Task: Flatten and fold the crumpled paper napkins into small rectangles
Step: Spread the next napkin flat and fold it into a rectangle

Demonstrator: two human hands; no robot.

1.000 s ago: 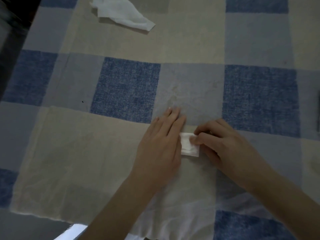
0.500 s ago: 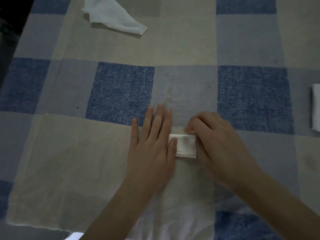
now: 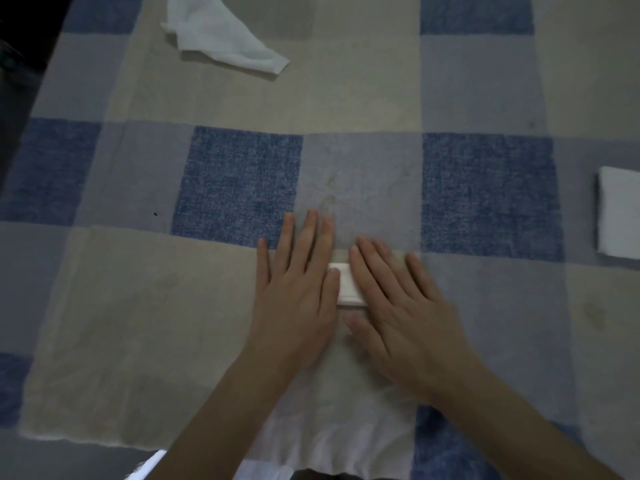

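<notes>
A small folded white napkin [image 3: 348, 285] lies on the checked cloth, mostly covered by my hands. My left hand [image 3: 298, 289] lies flat with straight fingers, its thumb touching the napkin's left edge. My right hand [image 3: 394, 306] lies flat over the napkin's right part, fingers straight and pressing down. Only a narrow strip of the napkin shows between the two hands. A crumpled white napkin [image 3: 221, 32] lies at the far left of the cloth.
A folded white napkin rectangle [image 3: 618, 213] sits at the right edge of view. The blue, grey and beige checked cloth [image 3: 239, 181] covers the surface; its near edge hangs toward me. A dark gap runs along the far left.
My right hand has gone from curled fingers pinching the napkin to a flat palm pressing on it. My left hand has spread flat beside it. The view shifted left, showing the folded napkin at right.
</notes>
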